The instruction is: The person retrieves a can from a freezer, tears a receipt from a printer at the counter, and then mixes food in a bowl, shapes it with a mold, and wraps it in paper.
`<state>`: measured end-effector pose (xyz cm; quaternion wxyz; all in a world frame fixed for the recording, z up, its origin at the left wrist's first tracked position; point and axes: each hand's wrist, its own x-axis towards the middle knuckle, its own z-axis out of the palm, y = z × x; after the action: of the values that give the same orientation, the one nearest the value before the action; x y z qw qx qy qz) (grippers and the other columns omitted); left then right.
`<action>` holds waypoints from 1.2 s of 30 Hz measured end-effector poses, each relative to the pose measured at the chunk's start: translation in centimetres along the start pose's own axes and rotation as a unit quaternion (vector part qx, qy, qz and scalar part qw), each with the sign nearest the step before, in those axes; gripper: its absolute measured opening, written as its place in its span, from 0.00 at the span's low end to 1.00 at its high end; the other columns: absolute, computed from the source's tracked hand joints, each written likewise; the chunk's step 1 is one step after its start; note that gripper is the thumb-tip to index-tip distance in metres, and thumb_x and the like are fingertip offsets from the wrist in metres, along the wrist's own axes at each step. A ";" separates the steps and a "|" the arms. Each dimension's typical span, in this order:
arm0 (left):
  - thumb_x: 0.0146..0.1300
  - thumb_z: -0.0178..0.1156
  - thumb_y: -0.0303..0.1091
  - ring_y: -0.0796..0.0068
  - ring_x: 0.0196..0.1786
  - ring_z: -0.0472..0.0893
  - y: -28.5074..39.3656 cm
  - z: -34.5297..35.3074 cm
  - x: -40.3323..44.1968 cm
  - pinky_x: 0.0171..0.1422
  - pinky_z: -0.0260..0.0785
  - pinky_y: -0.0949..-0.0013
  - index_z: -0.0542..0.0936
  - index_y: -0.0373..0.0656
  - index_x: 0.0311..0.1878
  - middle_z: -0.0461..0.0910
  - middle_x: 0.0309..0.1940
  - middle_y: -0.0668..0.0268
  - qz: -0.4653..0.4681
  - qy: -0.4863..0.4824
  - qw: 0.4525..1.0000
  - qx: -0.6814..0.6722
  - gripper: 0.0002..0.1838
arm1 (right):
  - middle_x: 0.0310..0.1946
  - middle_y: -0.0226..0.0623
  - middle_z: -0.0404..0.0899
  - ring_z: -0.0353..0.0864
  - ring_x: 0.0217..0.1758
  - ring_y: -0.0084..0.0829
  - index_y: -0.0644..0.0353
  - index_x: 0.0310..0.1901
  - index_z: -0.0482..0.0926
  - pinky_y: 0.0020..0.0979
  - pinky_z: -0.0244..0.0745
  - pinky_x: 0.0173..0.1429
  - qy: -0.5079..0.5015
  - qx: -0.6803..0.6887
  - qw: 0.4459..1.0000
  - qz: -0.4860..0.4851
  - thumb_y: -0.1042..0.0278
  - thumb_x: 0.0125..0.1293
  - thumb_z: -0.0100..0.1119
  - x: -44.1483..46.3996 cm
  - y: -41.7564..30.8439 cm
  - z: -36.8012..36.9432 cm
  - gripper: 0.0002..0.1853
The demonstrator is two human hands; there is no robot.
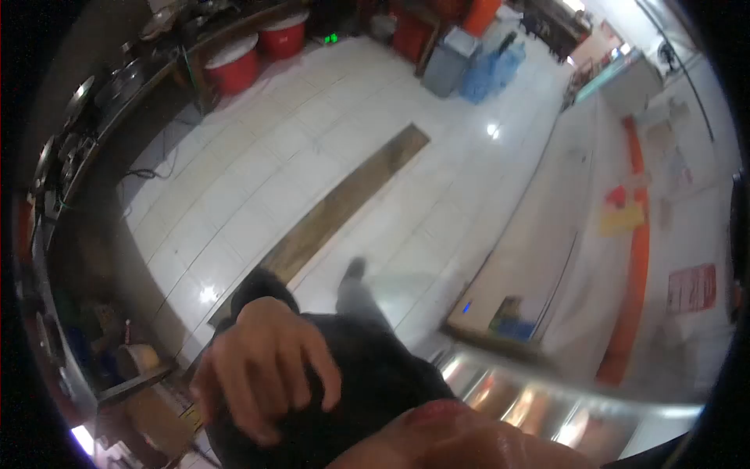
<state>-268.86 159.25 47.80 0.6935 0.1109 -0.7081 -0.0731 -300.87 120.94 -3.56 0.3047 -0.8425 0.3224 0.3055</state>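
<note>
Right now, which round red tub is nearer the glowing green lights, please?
The right-hand round red tub, beside the glowing green lights; the other red tub stands farther left.

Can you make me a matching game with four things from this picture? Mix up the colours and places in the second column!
Things:
1. Hand
2. Two tubs
3. Long flat strip
4. Plastic bags

Matches:
A. Blue
B. Brownish, lying across the tiled floor
C. In front of dark clothing
D. Red on the sides

Right pairs:
1 and C
2 and D
3 and B
4 and A
</note>
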 end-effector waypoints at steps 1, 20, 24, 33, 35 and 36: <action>0.61 0.47 0.51 0.72 0.17 0.71 -1.6 -2.7 -0.3 0.43 0.70 0.56 0.80 0.35 0.35 0.72 0.15 0.67 -0.020 0.083 0.995 0.053 0.25 | 0.32 0.46 0.80 0.80 0.35 0.41 0.58 0.39 0.78 0.41 0.73 0.40 -0.001 -0.008 1.000 -0.003 0.60 0.59 0.54 3.0 -0.9 -2.0 0.12; 0.61 0.48 0.52 0.78 0.12 0.67 -0.7 -50.7 -9.2 0.45 0.62 0.59 0.76 0.36 0.27 0.68 0.09 0.70 -0.137 0.476 0.783 0.376 0.24 | 0.27 0.40 0.77 0.78 0.31 0.29 0.60 0.45 0.74 0.31 0.72 0.36 0.043 0.147 0.877 -0.455 0.74 0.58 0.49 51.0 -71.7 -34.1 0.12; 0.60 0.49 0.53 0.80 0.13 0.67 -3.2 -65.8 -9.8 0.37 0.65 0.69 0.76 0.34 0.28 0.70 0.12 0.68 -0.154 0.474 0.810 0.310 0.26 | 0.26 0.47 0.79 0.79 0.33 0.45 0.59 0.43 0.76 0.39 0.72 0.39 0.108 0.014 0.915 -0.388 0.67 0.57 0.53 56.3 -69.3 -34.4 0.13; 0.67 0.48 0.42 0.82 0.24 0.71 -12.9 -94.9 -15.7 0.30 0.64 0.77 0.75 0.35 0.39 0.73 0.24 0.67 -0.450 0.444 0.744 0.215 0.17 | 0.35 0.46 0.78 0.77 0.37 0.44 0.59 0.37 0.75 0.39 0.72 0.39 -0.047 -0.116 0.991 -0.039 0.61 0.56 0.55 64.2 -61.4 -36.0 0.11; 0.67 0.47 0.38 0.82 0.24 0.70 -13.3 -99.9 -16.4 0.31 0.64 0.76 0.75 0.36 0.39 0.72 0.23 0.68 -0.431 0.492 0.722 0.225 0.14 | 0.35 0.44 0.78 0.77 0.37 0.41 0.57 0.37 0.75 0.38 0.72 0.39 -0.060 -0.105 0.991 -0.051 0.61 0.57 0.55 68.8 -65.5 -39.4 0.10; 0.66 0.47 0.36 0.81 0.25 0.70 -13.1 -102.3 -16.7 0.33 0.64 0.76 0.75 0.36 0.40 0.70 0.22 0.69 -0.420 0.512 0.702 0.261 0.13 | 0.34 0.43 0.78 0.77 0.36 0.40 0.57 0.36 0.75 0.38 0.73 0.39 -0.062 -0.105 0.991 -0.059 0.61 0.57 0.55 71.6 -67.7 -41.3 0.10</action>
<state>-165.76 156.08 31.11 0.7900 0.5938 -0.1143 -0.1015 -195.00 107.10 -7.19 0.2516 -0.8667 0.2190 0.3708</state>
